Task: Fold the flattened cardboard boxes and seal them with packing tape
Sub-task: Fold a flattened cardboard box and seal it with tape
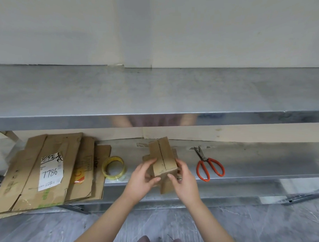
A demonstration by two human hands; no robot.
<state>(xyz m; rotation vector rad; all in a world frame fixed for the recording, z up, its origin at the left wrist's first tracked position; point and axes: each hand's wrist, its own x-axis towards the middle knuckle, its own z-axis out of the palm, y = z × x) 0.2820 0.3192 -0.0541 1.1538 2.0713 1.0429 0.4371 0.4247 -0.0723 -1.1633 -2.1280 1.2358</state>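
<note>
A person's left hand (141, 177) and right hand (184, 178) curl around a small cardboard box (162, 157) at the metal shelf's (247, 159) front edge, flaps meeting but untaped; releasing one hand for the tape roll (113, 167) at the box's nine o'clock may let them spring open.

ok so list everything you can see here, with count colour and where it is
box: one, brown, partly folded, held over the lower shelf's front edge
flat boxes: a stack of several, brown, left end of lower shelf
label: one, white, marked 7786, on the top flat box
tape: one roll, clear yellowish, lower shelf between the stack and the box
scissors: one pair, red handles, lower shelf right of the box
upper shelf: one, grey metal, above
lower shelf: one, grey metal, below
wall: pale, behind
floor: grey, below
left hand: grips the box's left side
right hand: grips the box's right side
</note>
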